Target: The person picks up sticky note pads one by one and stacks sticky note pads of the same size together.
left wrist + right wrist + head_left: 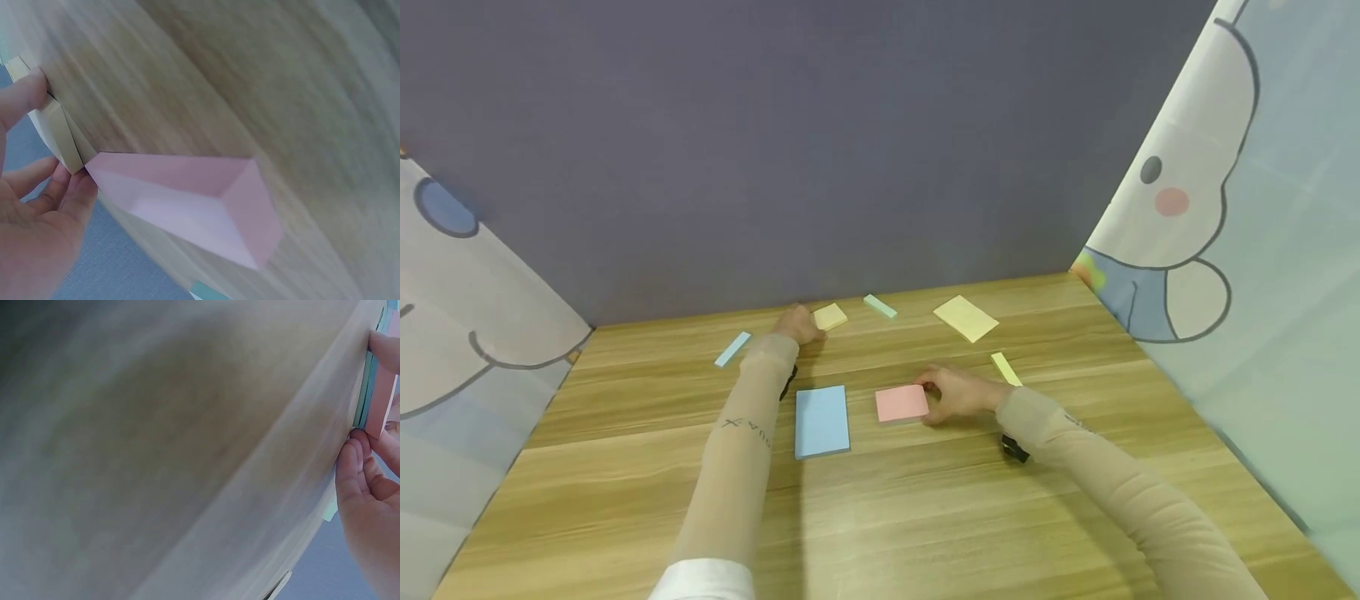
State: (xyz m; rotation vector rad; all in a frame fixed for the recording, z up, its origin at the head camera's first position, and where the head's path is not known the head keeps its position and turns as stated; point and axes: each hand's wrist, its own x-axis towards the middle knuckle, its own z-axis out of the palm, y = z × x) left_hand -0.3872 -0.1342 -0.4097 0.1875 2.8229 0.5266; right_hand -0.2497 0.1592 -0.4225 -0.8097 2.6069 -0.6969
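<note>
At the back of the table, my left hand [799, 325] pinches a small yellow sticky note pad [830, 317] by its edges. The left wrist view has the thumb on one side of this pad [59, 128] and the fingertips on the other. Close by lies a pink pad [187, 187], seen only there. Nearer the middle, my right hand [958, 392] holds a pink sticky note pad [901, 403] at its right end, thumb and fingers on opposite edges. Blue and green layers [367, 394] show under that pink pad in the right wrist view.
A larger blue pad [822, 422] lies left of the pink one. Further off are a blue strip pad [732, 349], a green strip pad [880, 306] and a large yellow pad [966, 318]. A yellow strip pad [1006, 369] sits behind the right wrist. A grey partition [820, 167] bounds the back.
</note>
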